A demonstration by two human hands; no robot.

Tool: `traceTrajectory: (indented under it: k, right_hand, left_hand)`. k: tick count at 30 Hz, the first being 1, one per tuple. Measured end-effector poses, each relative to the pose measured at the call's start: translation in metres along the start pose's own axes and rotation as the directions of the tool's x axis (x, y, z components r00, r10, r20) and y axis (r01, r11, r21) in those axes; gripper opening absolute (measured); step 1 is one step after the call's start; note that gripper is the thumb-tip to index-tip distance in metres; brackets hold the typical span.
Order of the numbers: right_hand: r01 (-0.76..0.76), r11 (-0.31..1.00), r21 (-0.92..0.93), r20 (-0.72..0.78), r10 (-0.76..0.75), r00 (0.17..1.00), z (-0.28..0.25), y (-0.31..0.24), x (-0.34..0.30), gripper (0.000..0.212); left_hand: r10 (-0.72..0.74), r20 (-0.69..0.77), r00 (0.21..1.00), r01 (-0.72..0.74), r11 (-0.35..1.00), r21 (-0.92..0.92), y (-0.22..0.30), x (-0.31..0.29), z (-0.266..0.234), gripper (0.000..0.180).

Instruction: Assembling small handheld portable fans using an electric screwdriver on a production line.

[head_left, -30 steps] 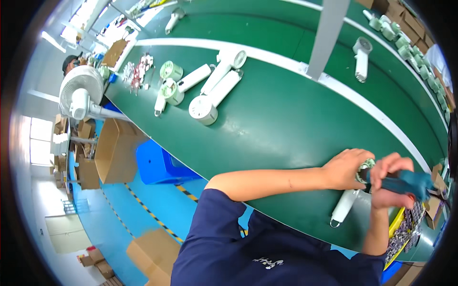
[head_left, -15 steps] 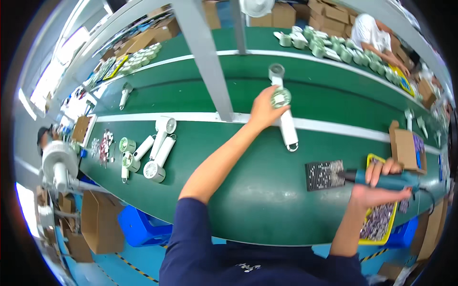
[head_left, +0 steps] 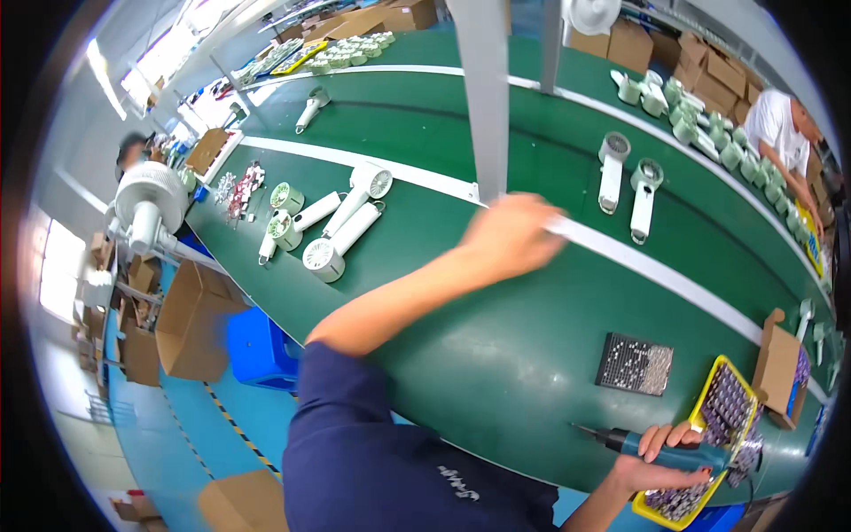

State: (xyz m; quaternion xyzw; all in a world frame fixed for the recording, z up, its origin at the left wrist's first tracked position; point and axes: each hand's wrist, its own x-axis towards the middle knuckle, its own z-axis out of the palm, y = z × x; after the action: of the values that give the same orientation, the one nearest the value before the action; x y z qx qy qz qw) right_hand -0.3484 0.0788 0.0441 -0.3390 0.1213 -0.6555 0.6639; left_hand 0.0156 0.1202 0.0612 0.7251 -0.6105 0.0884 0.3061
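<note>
My left hand (head_left: 517, 235) hovers over the white divider strip on the green table. Motion smears its fingers, so I cannot make out how they are held. Beyond it, two white handheld fans lie side by side on the far lane: one fan (head_left: 611, 177) farther off, the other fan (head_left: 644, 202) a little nearer. My right hand (head_left: 651, 461) is wrapped around a teal electric screwdriver (head_left: 683, 455), its dark tip pointing left over the table. A black perforated tray (head_left: 616, 363) dotted with small screws sits just beyond the tool.
Several white and green fans (head_left: 355, 226) lie at the left, beside small loose parts (head_left: 244, 197). A yellow bin (head_left: 709, 387) of small metallic parts and an open cardboard box (head_left: 773, 363) stand at right. A grey post (head_left: 486, 97) rises behind my left hand. A co-worker (head_left: 780, 133) sits far right.
My left hand has let go of the handheld fan, which now lies beside the other one, and has moved back toward me. The view has turned left; the right hand still grips the screwdriver.
</note>
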Motion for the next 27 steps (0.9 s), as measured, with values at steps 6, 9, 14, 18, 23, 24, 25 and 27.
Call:
traceTrajectory:
  k: [6,9,14,18,23,24,25,27]
  right_hand:
    - [-0.113,0.987,0.113,0.044,0.108,0.993,-0.006,-0.004,0.02,0.061]
    - [-0.048,0.991,0.124,0.041,0.044,0.998,0.017,0.008,0.037,0.078]
    - [0.238,0.97,0.059,0.325,-0.244,0.914,0.027,0.025,0.06,0.095]
    - [0.137,0.979,-0.153,0.364,-0.074,0.929,0.028,0.041,0.059,0.094]
    - [0.061,0.975,-0.216,0.364,0.022,0.931,0.027,0.05,0.056,0.096]
    - [0.067,0.974,-0.218,0.387,0.023,0.922,0.028,0.048,0.057,0.097]
    - [0.074,0.973,-0.219,0.41,0.023,0.912,0.026,0.047,0.058,0.098]
    - [0.056,0.975,-0.217,0.428,0.043,0.903,0.024,0.047,0.061,0.099]
  left_hand:
    - [-0.744,-0.016,0.668,0.536,0.466,0.704,-0.133,-0.139,-0.1,0.041]
    - [-0.692,0.031,0.722,0.461,0.513,0.724,-0.145,-0.176,-0.122,0.033]
    - [-0.24,0.276,0.931,0.122,0.916,0.383,-0.068,-0.138,-0.082,0.043]
    - [-0.015,0.481,0.876,-0.014,0.998,0.056,0.047,-0.093,-0.024,0.045]
    - [0.171,0.533,0.829,-0.135,0.985,-0.106,0.102,-0.076,0.009,0.045]
    - [0.161,0.55,0.82,-0.122,0.987,-0.106,0.104,-0.075,0.011,0.045]
    - [0.151,0.568,0.809,-0.11,0.988,-0.106,0.105,-0.073,0.012,0.045]
    - [0.147,0.571,0.807,-0.105,0.989,-0.105,0.104,-0.073,0.013,0.045]
